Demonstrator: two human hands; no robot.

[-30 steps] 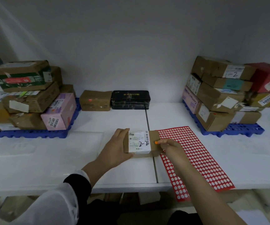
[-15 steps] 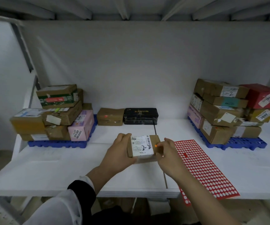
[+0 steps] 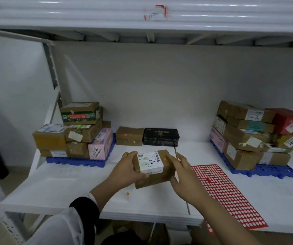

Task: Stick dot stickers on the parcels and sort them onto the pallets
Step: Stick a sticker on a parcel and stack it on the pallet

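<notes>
A small brown parcel (image 3: 157,175) with a white label and an orange dot sticker (image 3: 165,158) on its top is lifted above the white table (image 3: 54,188). My left hand (image 3: 126,169) grips its left side and my right hand (image 3: 183,175) holds its right side. The red sticker sheet (image 3: 228,193) lies flat on the table to the right. One blue pallet (image 3: 75,161) at the back left and another blue pallet (image 3: 265,171) at the back right each carry several stacked parcels.
A brown box (image 3: 129,136) and a black box (image 3: 161,137) stand side by side against the back wall. One loose orange dot (image 3: 127,193) lies on the table below the parcel. A shelf beam (image 3: 142,15) runs overhead.
Both hands have lifted the parcel off the table, and my right hand has gone from pressing the sticker to holding the parcel's side. The view has tilted up.
</notes>
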